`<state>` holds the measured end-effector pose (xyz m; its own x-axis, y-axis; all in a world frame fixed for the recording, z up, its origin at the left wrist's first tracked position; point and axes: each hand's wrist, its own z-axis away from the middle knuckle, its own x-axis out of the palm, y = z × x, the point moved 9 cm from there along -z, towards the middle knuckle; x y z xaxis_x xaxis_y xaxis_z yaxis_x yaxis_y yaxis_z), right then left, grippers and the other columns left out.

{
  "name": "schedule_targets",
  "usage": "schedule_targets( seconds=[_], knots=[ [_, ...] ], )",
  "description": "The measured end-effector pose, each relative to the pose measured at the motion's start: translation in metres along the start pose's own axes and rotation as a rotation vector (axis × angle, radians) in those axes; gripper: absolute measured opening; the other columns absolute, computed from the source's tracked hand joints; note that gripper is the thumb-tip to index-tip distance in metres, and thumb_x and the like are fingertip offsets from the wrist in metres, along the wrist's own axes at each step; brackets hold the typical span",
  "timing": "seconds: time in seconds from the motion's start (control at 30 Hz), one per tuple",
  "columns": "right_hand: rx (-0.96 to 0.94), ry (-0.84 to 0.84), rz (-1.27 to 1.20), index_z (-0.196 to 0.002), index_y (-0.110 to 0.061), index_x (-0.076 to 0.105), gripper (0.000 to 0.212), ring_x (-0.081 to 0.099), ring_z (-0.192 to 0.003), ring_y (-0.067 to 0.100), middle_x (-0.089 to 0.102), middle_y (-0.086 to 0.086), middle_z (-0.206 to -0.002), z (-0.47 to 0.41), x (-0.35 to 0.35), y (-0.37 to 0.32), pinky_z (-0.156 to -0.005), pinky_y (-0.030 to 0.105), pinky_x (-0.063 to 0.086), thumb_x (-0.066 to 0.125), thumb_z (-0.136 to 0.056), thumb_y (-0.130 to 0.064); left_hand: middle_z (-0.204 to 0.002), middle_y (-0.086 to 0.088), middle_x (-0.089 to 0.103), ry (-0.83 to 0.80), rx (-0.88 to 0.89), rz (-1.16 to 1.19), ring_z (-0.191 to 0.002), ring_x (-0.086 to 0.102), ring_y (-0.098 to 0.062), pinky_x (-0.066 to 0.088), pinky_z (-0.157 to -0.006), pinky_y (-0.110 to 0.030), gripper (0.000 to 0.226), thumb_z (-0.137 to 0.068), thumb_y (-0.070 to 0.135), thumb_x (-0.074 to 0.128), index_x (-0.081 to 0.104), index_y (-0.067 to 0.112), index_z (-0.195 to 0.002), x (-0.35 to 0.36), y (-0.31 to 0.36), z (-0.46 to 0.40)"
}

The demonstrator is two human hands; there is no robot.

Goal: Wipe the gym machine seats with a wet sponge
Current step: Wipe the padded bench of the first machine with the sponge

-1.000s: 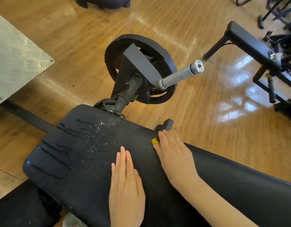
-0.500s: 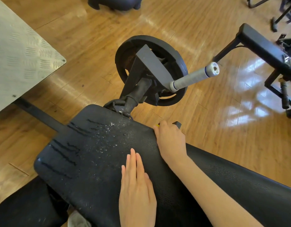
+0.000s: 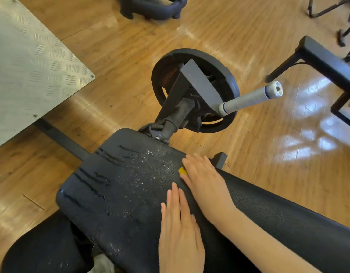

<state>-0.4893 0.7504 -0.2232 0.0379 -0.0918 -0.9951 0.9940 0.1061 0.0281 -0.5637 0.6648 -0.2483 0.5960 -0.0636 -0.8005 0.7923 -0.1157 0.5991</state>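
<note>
Nearest you, your left hand (image 3: 181,229) lies flat on the black seat (image 3: 119,194), fingers straight and together, holding nothing; it sits at about 6 o'clock in the view, much as it did half a second ago. Just beyond it, at roughly 12 o'clock from those fingertips, your right hand (image 3: 204,180) presses palm-down on the yellow sponge (image 3: 182,170), fingers stretched flat over it, so only a small yellow corner shows at the hand's 9 o'clock side. Half a second ago that hand reached the seat's far edge and the sponge was nearly hidden; now it has drawn back toward you and the sponge peeks out again, close to where it showed a second ago.

Water drops and dark wet streaks cover the seat toward 10 o'clock of the sponge. Past the seat's far edge, at 12 o'clock, stands the black weight plate (image 3: 193,89) with a grey handle (image 3: 251,98) pointing to 2 o'clock. A ribbed metal plate (image 3: 32,62) lies at 10 o'clock on the wooden floor (image 3: 268,164), and another black bench (image 3: 325,64) stands at 2 o'clock.
</note>
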Motion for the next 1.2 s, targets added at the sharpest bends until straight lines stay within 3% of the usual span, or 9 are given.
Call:
schedule_targets(
  seconds=[0.17, 0.33, 0.5, 0.67, 0.8, 0.87, 1.0, 1.13, 1.2],
  knots=[
    [0.345, -0.158, -0.281, -0.106, -0.011, 0.058, 0.032, 0.06, -0.089, 0.021, 0.064, 0.005, -0.103, -0.066, 0.02, 0.027, -0.078, 0.034, 0.049, 0.037, -0.103, -0.035, -0.146, -0.022, 0.049, -0.017, 0.002, -0.029, -0.135, 0.042, -0.031, 0.013, -0.114, -0.033, 0.062, -0.08, 0.016, 0.054, 0.045, -0.004, -0.138, -0.004, -0.003, 0.003],
    [-0.009, -0.044, -0.014, -0.117, -0.01, 0.061, 0.031, 0.06, -0.111, 0.025, 0.064, 0.008, -0.115, -0.02, 0.006, -0.007, -0.093, 0.038, 0.051, 0.057, -0.094, -0.03, -0.146, -0.023, 0.048, 0.008, -0.004, -0.032, -0.135, 0.037, -0.029, 0.012, -0.115, -0.034, 0.062, -0.081, 0.019, 0.055, 0.042, -0.005, -0.137, -0.007, -0.009, 0.006],
    [0.333, -0.164, -0.236, -0.105, -0.007, 0.059, 0.032, 0.06, -0.094, 0.026, 0.062, 0.008, -0.1, -0.075, 0.025, 0.021, -0.072, 0.034, 0.043, 0.037, -0.104, -0.03, -0.149, -0.021, 0.045, -0.028, -0.028, -0.02, -0.137, 0.035, -0.028, 0.013, -0.115, -0.034, 0.063, -0.085, 0.026, 0.035, 0.042, -0.004, -0.14, -0.006, -0.007, 0.006],
    [-0.118, -0.072, -0.058, -0.122, -0.007, 0.061, 0.036, 0.058, -0.118, 0.028, 0.064, 0.01, -0.121, -0.027, 0.01, -0.017, -0.096, 0.04, 0.05, 0.062, -0.092, -0.026, -0.148, -0.021, 0.046, -0.031, -0.059, -0.038, -0.136, 0.037, -0.028, 0.014, -0.116, -0.033, 0.063, -0.084, 0.026, 0.037, 0.054, -0.006, -0.135, -0.007, -0.008, 0.007],
    [0.285, -0.128, -0.253, -0.106, -0.01, 0.058, 0.027, 0.06, -0.094, 0.024, 0.057, 0.004, -0.092, -0.079, 0.027, 0.014, -0.068, 0.03, 0.038, 0.041, -0.103, -0.03, -0.149, -0.02, 0.046, -0.016, -0.057, -0.041, -0.136, 0.045, -0.03, 0.014, -0.115, -0.033, 0.066, -0.08, 0.025, 0.06, 0.049, -0.004, -0.138, -0.006, -0.008, 0.008],
    [0.246, -0.071, -0.123, -0.111, -0.009, 0.058, 0.026, 0.06, -0.099, 0.023, 0.061, 0.006, -0.102, -0.074, 0.024, -0.001, -0.075, 0.031, 0.044, 0.044, -0.102, -0.029, -0.147, -0.02, 0.048, -0.019, -0.063, -0.05, -0.131, 0.052, -0.032, 0.013, -0.115, -0.033, 0.07, -0.075, 0.023, 0.07, 0.049, -0.004, -0.137, -0.003, -0.011, 0.008],
    [-0.18, -0.121, -0.124, -0.131, -0.01, 0.055, 0.038, 0.047, -0.131, 0.025, 0.055, 0.008, -0.136, -0.036, 0.024, -0.027, -0.11, 0.04, 0.037, 0.053, -0.098, -0.028, -0.147, -0.02, 0.048, -0.05, -0.08, -0.068, -0.132, 0.051, -0.031, 0.015, -0.115, -0.034, 0.062, -0.083, 0.027, 0.038, 0.056, -0.005, -0.134, -0.006, -0.012, 0.008],
    [0.228, -0.074, -0.28, -0.112, -0.01, 0.057, 0.028, 0.059, -0.102, 0.024, 0.061, 0.007, -0.108, -0.081, 0.022, -0.003, -0.081, 0.034, 0.047, 0.042, -0.102, -0.031, -0.146, -0.023, 0.048, 0.01, -0.034, -0.117, -0.135, 0.046, -0.033, 0.014, -0.114, -0.035, 0.069, -0.076, 0.022, 0.07, 0.05, -0.006, -0.136, -0.011, -0.013, 0.015],
    [0.132, -0.07, -0.167, -0.126, -0.011, 0.054, 0.032, 0.051, -0.121, 0.025, 0.057, 0.009, -0.127, -0.07, 0.02, -0.026, -0.098, 0.034, 0.04, 0.04, -0.103, -0.03, -0.147, -0.023, 0.047, 0.023, -0.018, -0.11, -0.136, 0.038, -0.031, 0.013, -0.114, -0.035, 0.07, -0.079, 0.024, 0.065, 0.043, -0.005, -0.138, -0.015, -0.019, 0.018]
  ],
)
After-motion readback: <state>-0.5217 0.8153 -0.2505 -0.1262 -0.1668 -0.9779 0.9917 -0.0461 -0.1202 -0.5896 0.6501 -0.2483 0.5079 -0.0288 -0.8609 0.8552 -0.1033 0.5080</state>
